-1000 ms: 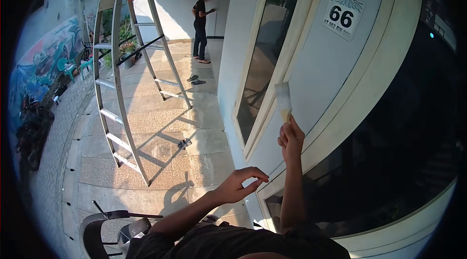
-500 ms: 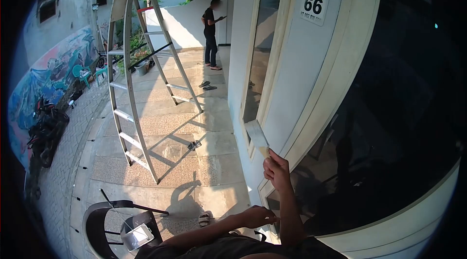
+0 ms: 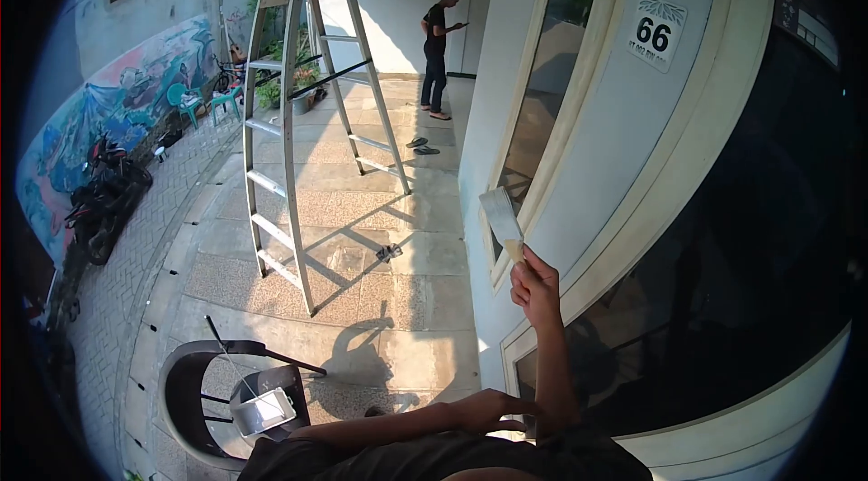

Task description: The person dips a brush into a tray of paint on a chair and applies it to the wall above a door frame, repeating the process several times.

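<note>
My right hand is raised beside the wall, its fingers closed round the cream-coloured end of a flat silvery scraper-like tool. The flat part points up and away, close to the lower part of the narrow window frame; whether it touches cannot be made out. Low in front of my body, my left hand reaches across to my right forearm. Its fingers are slightly bent and apart, with nothing visible in them.
A stepladder stands on the paving ahead. A black chair at lower left bears a metal tray with a rod. Sandals lie further off, near a person standing with a phone. Dark glass fills the right.
My view has shifted, so the ladder, chair and wall sit further right or higher. My right hand still grips the tool; my left hand stays by the right forearm.
</note>
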`<state>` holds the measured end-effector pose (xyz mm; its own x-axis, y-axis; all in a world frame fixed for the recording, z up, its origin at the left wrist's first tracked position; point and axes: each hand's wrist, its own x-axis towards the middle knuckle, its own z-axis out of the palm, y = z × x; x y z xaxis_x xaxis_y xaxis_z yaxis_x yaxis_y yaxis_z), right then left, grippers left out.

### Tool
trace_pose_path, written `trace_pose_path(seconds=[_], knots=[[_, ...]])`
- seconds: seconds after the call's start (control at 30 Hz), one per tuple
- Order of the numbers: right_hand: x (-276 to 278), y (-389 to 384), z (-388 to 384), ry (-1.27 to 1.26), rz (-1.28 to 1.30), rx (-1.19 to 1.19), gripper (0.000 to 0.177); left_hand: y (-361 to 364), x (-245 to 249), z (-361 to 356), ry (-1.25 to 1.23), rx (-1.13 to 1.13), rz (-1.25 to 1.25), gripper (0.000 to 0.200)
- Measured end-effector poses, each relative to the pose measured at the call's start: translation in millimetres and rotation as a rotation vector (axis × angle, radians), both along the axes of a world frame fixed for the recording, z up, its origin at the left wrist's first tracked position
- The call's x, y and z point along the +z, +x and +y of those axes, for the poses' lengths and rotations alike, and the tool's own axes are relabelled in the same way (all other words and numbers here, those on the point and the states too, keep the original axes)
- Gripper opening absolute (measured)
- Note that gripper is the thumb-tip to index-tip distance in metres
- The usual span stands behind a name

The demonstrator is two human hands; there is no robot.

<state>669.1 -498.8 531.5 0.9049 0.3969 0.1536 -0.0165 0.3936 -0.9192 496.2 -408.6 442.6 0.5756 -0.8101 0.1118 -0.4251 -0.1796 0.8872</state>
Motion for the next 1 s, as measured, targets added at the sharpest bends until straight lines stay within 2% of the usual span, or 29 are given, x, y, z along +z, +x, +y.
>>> trace_pose_path(seconds=[0.07,0.1,0.13,0.2,0.27,0.37,0.47,0.53,0.6,0.73,0.8,0.83,0.87,1.0], knots=[[-7,-3,16,-0.038,0.023,0.036,0.045,-8,38,39,-0.14,0.223,-0.041,0.056],[-15,-6,26,0.0,0.033,0.008,0.045,-1,22,51,-0.24,0.285,-0.251,0.055],[-22,-9,37,0.04,0.045,-0.024,0.044,-1,24,71,-0.186,0.349,-0.336,0.049],[-32,-18,60,0.032,0.08,0.002,0.045,-7,7,105,-0.117,0.332,-0.119,0.052],[-49,-19,88,0.063,0.164,0.016,0.047,-19,4,126,-0.016,0.356,-0.061,0.047],[-62,-22,132,0.04,0.199,0.051,0.049,-26,-16,140,0.087,0.08,0.264,0.054],[-59,-22,179,0.067,0.24,0.069,0.05,-30,-30,147,0.112,0.06,0.26,0.066],[-57,-21,204,0.123,0.221,0.07,0.049,-21,-33,158,-0.03,0.075,0.085,0.083],[-53,-13,215,0.08,0.23,0.096,0.049,-20,-21,175,-0.02,0.205,-0.052,0.083],[-49,5,227,0.054,0.192,0.106,0.045,-20,-12,201,-0.227,0.522,-0.14,0.076],[-66,18,236,0.079,0.17,0.137,0.044,-12,-13,218,-0.239,0.603,-0.18,0.072],[-74,23,243,0.05,0.175,0.142,0.052,-10,-14,223,-0.244,0.635,-0.16,0.072],[-83,28,250,0.039,0.189,0.172,0.052,-5,-15,228,-0.244,0.644,-0.116,0.069],[-112,54,274,-0.034,0.31,0.254,0.044,21,-23,227,-0.267,0.71,-0.056,0.064]])
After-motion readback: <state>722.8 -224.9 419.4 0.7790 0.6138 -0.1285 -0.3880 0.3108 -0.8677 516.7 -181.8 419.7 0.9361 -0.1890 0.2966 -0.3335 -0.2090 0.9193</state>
